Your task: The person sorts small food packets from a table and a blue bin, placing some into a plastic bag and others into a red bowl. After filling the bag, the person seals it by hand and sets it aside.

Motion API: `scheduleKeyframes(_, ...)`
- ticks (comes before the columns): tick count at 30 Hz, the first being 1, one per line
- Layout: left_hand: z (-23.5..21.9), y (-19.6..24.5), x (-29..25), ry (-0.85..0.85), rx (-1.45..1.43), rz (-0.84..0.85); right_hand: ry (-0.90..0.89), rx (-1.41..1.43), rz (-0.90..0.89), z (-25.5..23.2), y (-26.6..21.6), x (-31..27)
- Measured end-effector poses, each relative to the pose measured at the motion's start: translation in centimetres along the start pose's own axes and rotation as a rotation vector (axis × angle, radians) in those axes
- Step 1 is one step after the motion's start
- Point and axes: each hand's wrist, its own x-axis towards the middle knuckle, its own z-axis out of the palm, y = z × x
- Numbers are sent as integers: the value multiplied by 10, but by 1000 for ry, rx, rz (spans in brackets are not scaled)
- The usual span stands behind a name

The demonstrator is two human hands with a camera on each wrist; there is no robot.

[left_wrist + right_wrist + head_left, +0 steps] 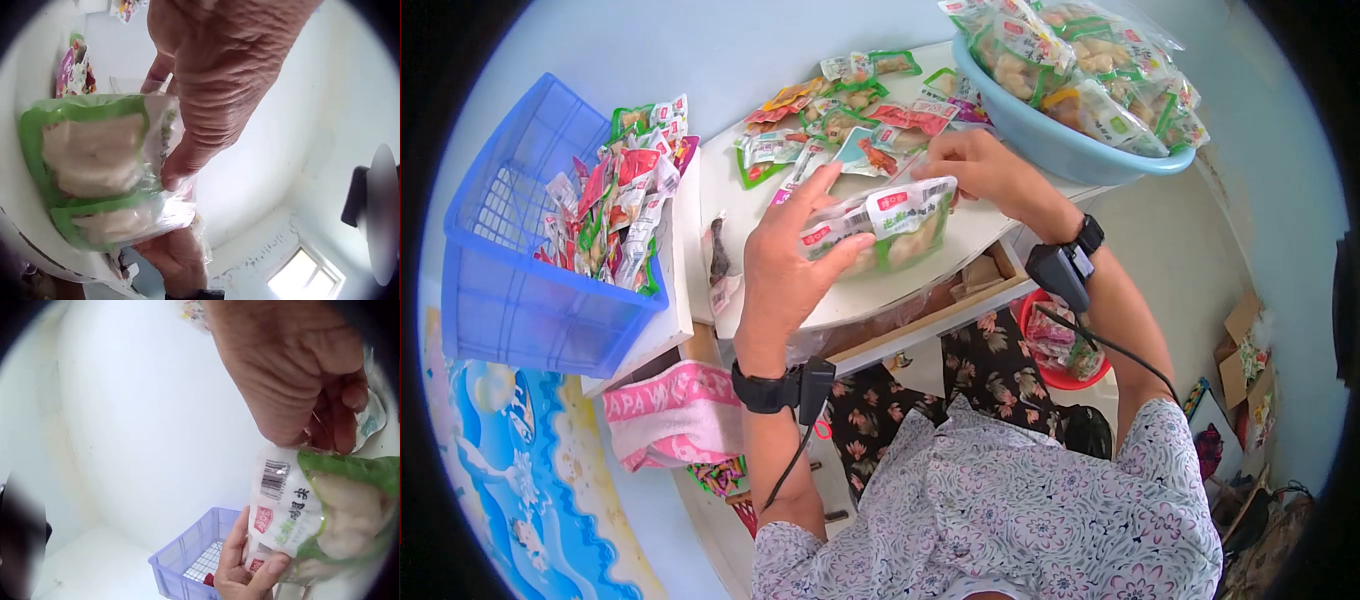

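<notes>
Two clear packets with green borders and pale food inside, one packet (912, 222) overlapping the other, are held above the white table. My left hand (785, 250) grips their left end, thumb in front and fingers behind; the left wrist view shows the thumb of the left hand (212, 81) across the packets (94, 156). At the upper right corner of the front packet (344, 506), my right hand (990, 175) has its fingers curled in at the edge, also seen as the right hand (294, 369) in the right wrist view.
Mixed packets (840, 125) lie over the back of the white table (730, 200). A light-blue basin (1040, 130) heaped with packets stands back right. A blue basket (550, 290) with packets stands left. Below are an open drawer (940, 320) and a red basin (1080, 378).
</notes>
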Motion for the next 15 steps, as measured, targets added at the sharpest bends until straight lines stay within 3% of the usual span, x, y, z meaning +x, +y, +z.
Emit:
scheduleKeyframes(2,-1,0,-3,8,-107,-64,196,-103,-290,8,11,1)
scheduleKeyframes(5,0,-6,-7,4,-215,-111,481,-180,-418,20,-34,-12)
scheduleKeyframes(8,6,-13,-16,29,-305,-163,303,-289,-657,31,-54,-18)
scheduleKeyframes(11,17,-23,-23,73,-443,-184,84,-692,-706,40,-57,-26)
scheduleKeyframes(15,22,-24,-34,24,-471,-213,-100,-842,-528,38,-56,-26)
